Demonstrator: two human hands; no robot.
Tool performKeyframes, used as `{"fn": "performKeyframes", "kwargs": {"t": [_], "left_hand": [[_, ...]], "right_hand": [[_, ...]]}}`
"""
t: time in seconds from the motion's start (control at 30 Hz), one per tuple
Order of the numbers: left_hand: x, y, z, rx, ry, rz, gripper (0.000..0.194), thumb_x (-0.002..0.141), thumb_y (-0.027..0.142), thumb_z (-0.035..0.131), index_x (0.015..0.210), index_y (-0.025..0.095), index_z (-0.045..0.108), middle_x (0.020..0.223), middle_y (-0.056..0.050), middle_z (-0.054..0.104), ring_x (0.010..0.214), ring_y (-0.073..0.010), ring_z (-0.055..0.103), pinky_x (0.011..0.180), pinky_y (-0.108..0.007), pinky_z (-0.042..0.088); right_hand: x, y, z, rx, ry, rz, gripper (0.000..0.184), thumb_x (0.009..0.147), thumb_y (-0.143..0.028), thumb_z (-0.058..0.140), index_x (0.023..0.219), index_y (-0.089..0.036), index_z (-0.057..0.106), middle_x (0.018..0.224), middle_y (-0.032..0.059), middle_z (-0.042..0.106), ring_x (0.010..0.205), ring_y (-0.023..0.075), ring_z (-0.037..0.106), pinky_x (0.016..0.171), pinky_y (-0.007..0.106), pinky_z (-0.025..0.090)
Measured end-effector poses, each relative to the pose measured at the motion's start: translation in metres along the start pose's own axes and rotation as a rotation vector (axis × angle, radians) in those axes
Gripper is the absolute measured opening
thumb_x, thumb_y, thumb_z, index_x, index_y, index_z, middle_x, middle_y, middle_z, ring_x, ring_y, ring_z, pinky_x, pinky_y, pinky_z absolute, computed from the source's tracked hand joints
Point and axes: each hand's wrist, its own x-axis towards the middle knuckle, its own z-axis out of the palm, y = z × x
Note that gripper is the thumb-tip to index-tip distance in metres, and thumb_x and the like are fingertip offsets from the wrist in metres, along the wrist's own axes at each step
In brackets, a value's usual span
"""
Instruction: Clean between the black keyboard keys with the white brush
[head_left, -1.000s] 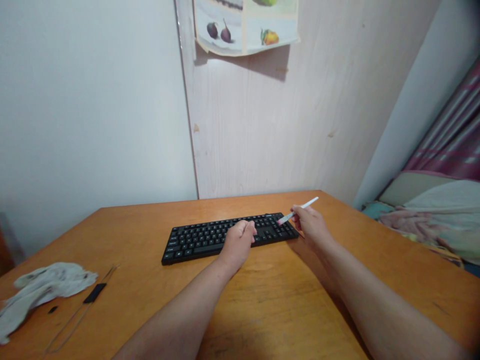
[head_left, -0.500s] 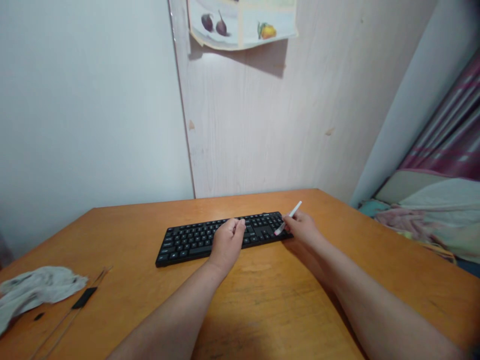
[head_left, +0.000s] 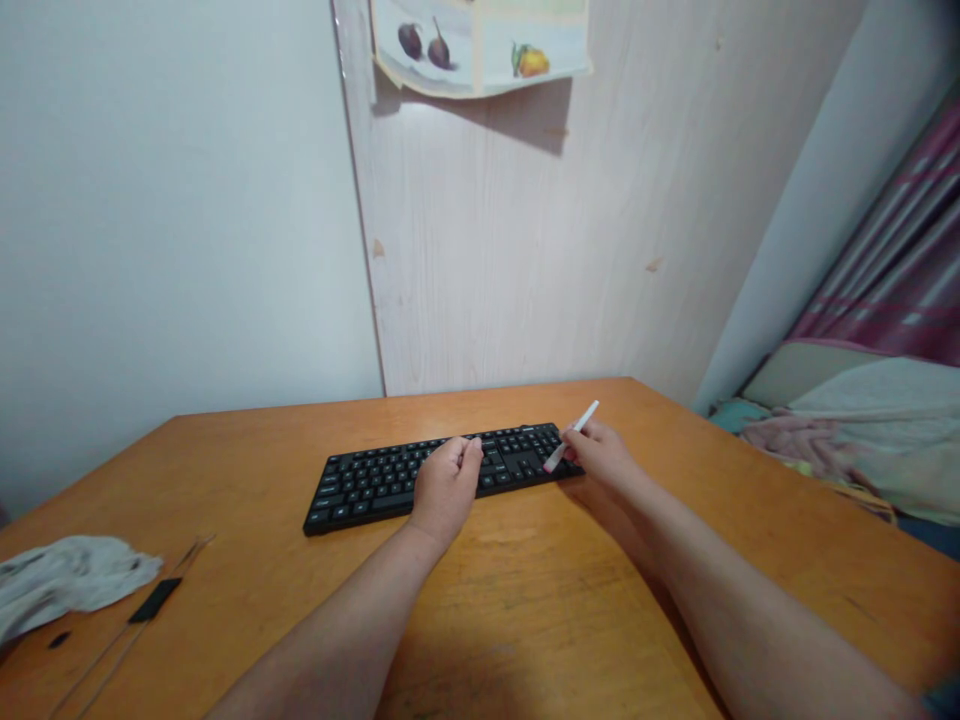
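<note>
A black keyboard [head_left: 375, 480] lies across the middle of the orange wooden table [head_left: 525, 590]. My left hand [head_left: 444, 485] rests on its front edge near the middle, fingers curled with nothing seen in them. My right hand [head_left: 604, 455] is at the keyboard's right end, pinching a thin white stick with a pink tip [head_left: 571, 436]. The pink tip touches the rightmost keys while the white end points up and to the right.
A crumpled grey cloth [head_left: 64, 580] lies at the table's left edge, beside a small black piece [head_left: 154, 600] with thin wires. A light wood wall panel with a fruit poster [head_left: 480, 45] stands behind the table. Bedding [head_left: 862, 430] lies to the right.
The stick's tip has come down from above the top right corner onto the rightmost keys, and the stick stands steeper. The view has shifted slightly right. My left hand stays on the keyboard.
</note>
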Motion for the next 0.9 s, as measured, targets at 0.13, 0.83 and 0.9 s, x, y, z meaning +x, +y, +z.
{"fn": "performKeyframes", "kwargs": {"t": [0.13, 0.83, 0.9], "left_hand": [[0.000, -0.001, 0.000, 0.016, 0.009, 0.023, 0.039, 0.095, 0.048, 0.043, 0.073, 0.021, 0.060, 0.067, 0.000, 0.060, 0.067, -0.0161, 0.054, 0.062, -0.026, 0.035], [0.000, -0.003, 0.001, 0.025, 0.004, 0.038, 0.038, 0.095, 0.047, 0.043, 0.072, 0.021, 0.058, 0.066, 0.000, 0.058, 0.066, -0.0158, 0.052, 0.061, -0.026, 0.034], [0.000, -0.003, 0.001, 0.025, 0.009, 0.039, 0.038, 0.095, 0.046, 0.043, 0.071, 0.021, 0.057, 0.066, 0.001, 0.058, 0.065, -0.0156, 0.052, 0.061, -0.025, 0.033]], "right_hand": [[0.004, 0.007, -0.005, -0.093, 0.075, 0.029, 0.016, 0.074, -0.029, 0.056, 0.060, -0.021, 0.057, 0.056, 0.0023, 0.062, 0.055, 0.0169, 0.054, 0.050, 0.026, 0.034], [0.004, 0.009, -0.015, -0.155, 0.193, 0.006, 0.021, 0.076, -0.036, 0.055, 0.061, -0.022, 0.055, 0.059, 0.0030, 0.060, 0.059, 0.0190, 0.054, 0.056, 0.029, 0.034], [0.004, 0.010, -0.021, -0.183, 0.240, 0.020, 0.020, 0.076, -0.036, 0.056, 0.062, -0.022, 0.055, 0.058, 0.0031, 0.058, 0.060, 0.0200, 0.053, 0.057, 0.030, 0.031]]}}
